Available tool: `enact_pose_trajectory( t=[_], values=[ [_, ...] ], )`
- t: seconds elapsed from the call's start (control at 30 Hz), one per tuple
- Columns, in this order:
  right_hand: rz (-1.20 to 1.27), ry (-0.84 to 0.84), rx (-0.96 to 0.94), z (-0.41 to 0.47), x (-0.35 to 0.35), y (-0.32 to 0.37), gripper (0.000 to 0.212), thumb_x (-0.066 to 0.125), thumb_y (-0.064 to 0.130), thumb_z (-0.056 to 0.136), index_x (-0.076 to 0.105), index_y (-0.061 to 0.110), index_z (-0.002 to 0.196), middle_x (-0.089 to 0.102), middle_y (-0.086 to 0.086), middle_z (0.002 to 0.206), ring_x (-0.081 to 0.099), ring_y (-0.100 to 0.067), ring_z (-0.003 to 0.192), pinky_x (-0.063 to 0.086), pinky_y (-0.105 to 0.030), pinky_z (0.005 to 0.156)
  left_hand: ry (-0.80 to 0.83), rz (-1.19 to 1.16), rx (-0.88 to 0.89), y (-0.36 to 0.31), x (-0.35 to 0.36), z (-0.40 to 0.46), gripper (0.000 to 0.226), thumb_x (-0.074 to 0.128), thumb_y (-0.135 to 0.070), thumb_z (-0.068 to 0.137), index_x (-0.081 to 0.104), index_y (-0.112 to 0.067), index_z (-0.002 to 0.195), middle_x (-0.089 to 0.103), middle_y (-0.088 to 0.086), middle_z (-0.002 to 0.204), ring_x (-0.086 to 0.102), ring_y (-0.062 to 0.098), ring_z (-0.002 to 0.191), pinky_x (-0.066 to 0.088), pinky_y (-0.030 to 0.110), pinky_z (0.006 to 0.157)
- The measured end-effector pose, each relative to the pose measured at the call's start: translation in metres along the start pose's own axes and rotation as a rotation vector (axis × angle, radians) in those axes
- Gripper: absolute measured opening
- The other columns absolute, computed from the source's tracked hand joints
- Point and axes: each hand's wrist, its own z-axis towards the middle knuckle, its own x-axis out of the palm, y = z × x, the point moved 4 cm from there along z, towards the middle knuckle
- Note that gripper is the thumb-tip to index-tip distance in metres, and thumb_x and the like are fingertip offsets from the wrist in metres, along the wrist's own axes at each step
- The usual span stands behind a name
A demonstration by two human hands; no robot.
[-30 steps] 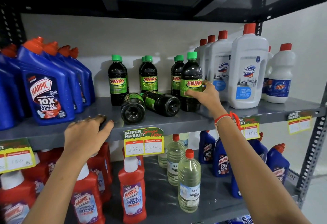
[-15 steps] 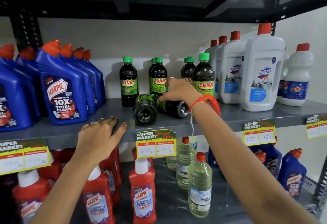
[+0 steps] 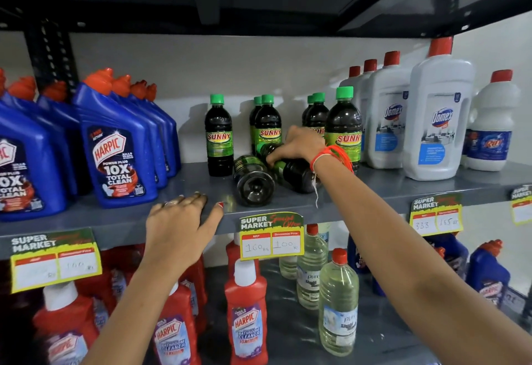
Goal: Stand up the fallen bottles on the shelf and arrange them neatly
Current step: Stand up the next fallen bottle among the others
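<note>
Two dark Sunny bottles lie on their sides on the grey shelf (image 3: 403,189). The left fallen bottle (image 3: 252,183) points its base at me and is untouched. My right hand (image 3: 299,145) curls over the upper body of the right fallen bottle (image 3: 296,173), which still lies flat. Several Sunny bottles with green caps stand upright behind, among them one at the left (image 3: 218,137) and one at the right (image 3: 344,131). My left hand (image 3: 181,226) rests flat on the shelf's front edge, fingers spread, holding nothing.
Blue Harpic bottles (image 3: 115,148) crowd the shelf's left side. White Domex bottles (image 3: 437,125) stand at the right. Price tags (image 3: 270,236) hang from the shelf lip. Below stand red Harpic bottles (image 3: 246,315) and clear bottles (image 3: 338,304).
My right hand has left the upright Sunny bottle at the right, moved left, and come down onto the right fallen bottle. My left hand has stayed on the shelf edge.
</note>
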Motion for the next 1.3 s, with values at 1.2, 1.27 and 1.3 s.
enact_pose_trajectory(
  t=[1.2,1.27,1.3],
  values=[
    [0.373,-0.582,-0.008,-0.061,-0.002,-0.012,0.106,0.081,0.049,0.060,0.028,0.002,0.139,0.052,-0.014,0.131,0.052,-0.030,0.120,0.045,-0.035,0.090,-0.011,-0.004,-0.016,-0.001,0.001,-0.002,0.058,0.033,-0.048,0.082,0.073,-0.008,0.090,0.074,0.011,0.087,0.068,0.029,0.078,0.048,0.038,0.068],
    [0.502,-0.506,0.016,-0.054,-0.002,-0.019,0.099,0.082,0.040,0.062,0.030,0.002,0.138,0.056,-0.012,0.127,0.055,-0.028,0.117,0.045,-0.032,0.087,-0.006,-0.003,-0.017,-0.001,0.001,-0.002,0.058,0.033,-0.048,0.082,0.074,-0.008,0.090,0.074,0.011,0.087,0.068,0.029,0.078,0.048,0.038,0.069],
    [0.627,-0.431,0.044,-0.050,-0.001,-0.023,0.095,0.081,0.034,0.065,0.030,0.002,0.139,0.056,-0.012,0.127,0.056,-0.026,0.113,0.048,-0.032,0.084,-0.006,-0.004,-0.016,-0.001,0.001,-0.002,0.057,0.033,-0.048,0.082,0.074,-0.008,0.090,0.074,0.011,0.087,0.068,0.029,0.078,0.048,0.038,0.069]
  ],
)
